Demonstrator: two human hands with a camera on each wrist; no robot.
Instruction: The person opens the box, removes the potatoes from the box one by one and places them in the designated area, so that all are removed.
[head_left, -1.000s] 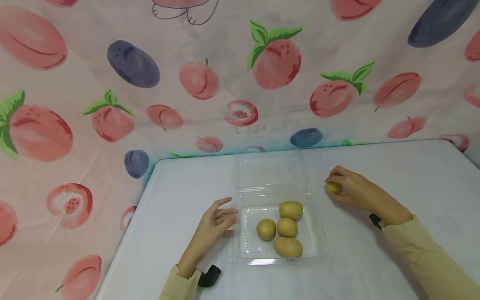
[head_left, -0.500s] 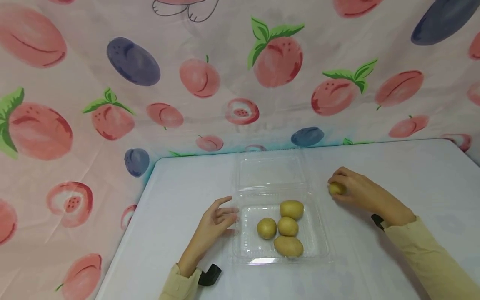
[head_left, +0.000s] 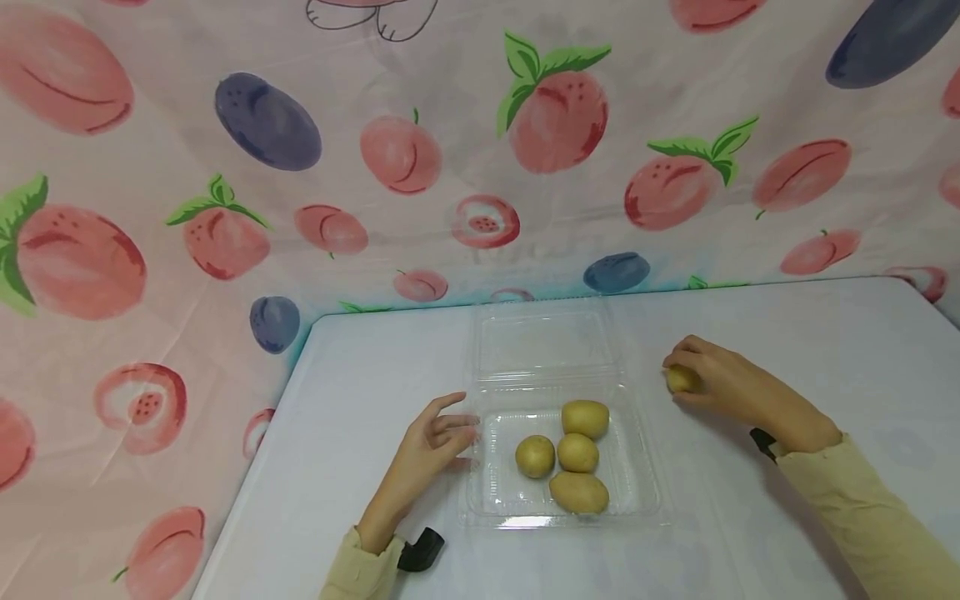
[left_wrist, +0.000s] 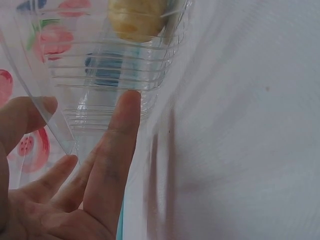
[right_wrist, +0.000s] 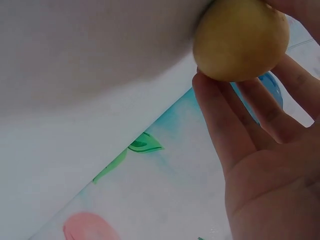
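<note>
A clear plastic clamshell container (head_left: 495,508) lies with its lid folded back on the white table. Several yellow potatoes (head_left: 578,493) sit in its base, mostly toward the right side. At the container's left wall, my left hand (head_left: 420,454) has its fingers spread; in the left wrist view the fingertips (left_wrist: 131,102) are at the ribbed clear wall. To the right of the container, my right hand (head_left: 723,385) holds another potato (head_left: 682,379) between thumb and fingers, low at the table. The right wrist view shows this potato (right_wrist: 240,40) at the fingertips, against the white surface.
The open lid (head_left: 543,342) lies flat behind the base, near the table's back edge. A fruit-printed cloth (head_left: 442,100) hangs behind and to the left of the white table (head_left: 367,367).
My right hand has shifted slightly to the right with the potato, away from the container. The left hand and the potatoes in the container stay as they were.
</note>
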